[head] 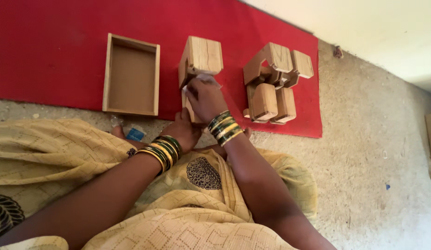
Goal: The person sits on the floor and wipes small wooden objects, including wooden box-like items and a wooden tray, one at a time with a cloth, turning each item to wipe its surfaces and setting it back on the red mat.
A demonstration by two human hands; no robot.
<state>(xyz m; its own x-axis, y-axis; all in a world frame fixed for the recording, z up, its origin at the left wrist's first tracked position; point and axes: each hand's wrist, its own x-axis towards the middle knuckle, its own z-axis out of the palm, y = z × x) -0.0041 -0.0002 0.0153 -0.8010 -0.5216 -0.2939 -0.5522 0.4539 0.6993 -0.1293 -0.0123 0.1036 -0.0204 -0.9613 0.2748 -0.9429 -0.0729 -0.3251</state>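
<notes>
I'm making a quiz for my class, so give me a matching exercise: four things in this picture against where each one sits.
Things:
1. open wooden tray
2. pile of wooden blocks
3. wooden box
4. blue scrap

Places:
A. under the right hand
B. off the red mat, by the yellow cloth
C. left on the mat
D. right on the mat

Pairs: 1-C, 2-D, 3-A, 4-B

Red mat [48,55] on speckled concrete floor [364,153], daylit.

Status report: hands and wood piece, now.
Right hand presses pale cloth on tall wooden block. Left hand steadies its base. Nothing blocking.
</notes>
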